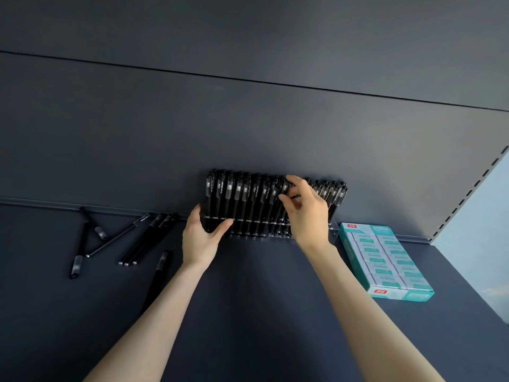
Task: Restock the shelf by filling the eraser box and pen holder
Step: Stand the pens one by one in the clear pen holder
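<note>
Head cam, close, looks fwd/down onto shelf (261, 299).

A dark blue-grey back panel (248, 128) fills most of the view, matt and plain, crossed by one thin seam (248, 79) that slopes down toward the right. Below it lies the shelf (261, 312) in the same dark colour, with a narrow raised rail (41, 202) where board and panel meet. At the right edge runs a grey upright (468, 194) pierced by a row of small slots, and past it a pale, bright wall (484, 221); the panel looks lighter toward that side.
</note>
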`<state>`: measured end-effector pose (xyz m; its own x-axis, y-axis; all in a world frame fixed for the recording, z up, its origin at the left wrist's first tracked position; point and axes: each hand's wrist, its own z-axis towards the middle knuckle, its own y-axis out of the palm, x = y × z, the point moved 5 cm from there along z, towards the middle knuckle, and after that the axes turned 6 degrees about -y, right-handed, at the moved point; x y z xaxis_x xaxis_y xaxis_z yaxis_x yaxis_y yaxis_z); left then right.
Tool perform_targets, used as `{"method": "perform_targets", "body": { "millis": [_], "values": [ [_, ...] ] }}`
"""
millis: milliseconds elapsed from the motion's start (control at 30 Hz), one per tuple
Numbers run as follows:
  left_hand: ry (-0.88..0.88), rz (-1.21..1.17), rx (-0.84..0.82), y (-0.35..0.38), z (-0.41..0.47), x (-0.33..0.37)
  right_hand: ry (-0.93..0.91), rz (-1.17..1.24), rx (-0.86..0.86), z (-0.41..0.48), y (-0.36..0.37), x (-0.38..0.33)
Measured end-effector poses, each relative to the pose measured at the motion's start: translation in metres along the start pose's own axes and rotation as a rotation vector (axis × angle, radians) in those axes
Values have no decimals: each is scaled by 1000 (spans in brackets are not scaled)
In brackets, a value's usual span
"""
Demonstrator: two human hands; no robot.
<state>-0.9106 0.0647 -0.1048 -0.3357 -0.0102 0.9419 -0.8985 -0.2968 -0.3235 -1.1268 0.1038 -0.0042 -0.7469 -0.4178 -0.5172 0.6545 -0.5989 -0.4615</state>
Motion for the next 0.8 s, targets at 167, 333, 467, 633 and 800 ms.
{"method": "perform_targets", "body": {
  "millis": [167, 333, 467, 633, 800],
  "values": [
    [-10, 8, 1, 0, -2, 2, -6, -33, -28, -1, 1, -1],
    [-30, 14, -10, -3, -5, 4, 26, -112, -125, -2, 4, 0],
    [-42, 26, -22, -4, -10, 9, 36, -119, -129, -10, 0, -1],
    [-1, 78, 4, -19, -26, 18, 47, -5, -93, -22, -4, -16],
    [130, 258, 83, -64, -41, 21, 43, 130, -148, -39, 19, -48]
  ]
}}
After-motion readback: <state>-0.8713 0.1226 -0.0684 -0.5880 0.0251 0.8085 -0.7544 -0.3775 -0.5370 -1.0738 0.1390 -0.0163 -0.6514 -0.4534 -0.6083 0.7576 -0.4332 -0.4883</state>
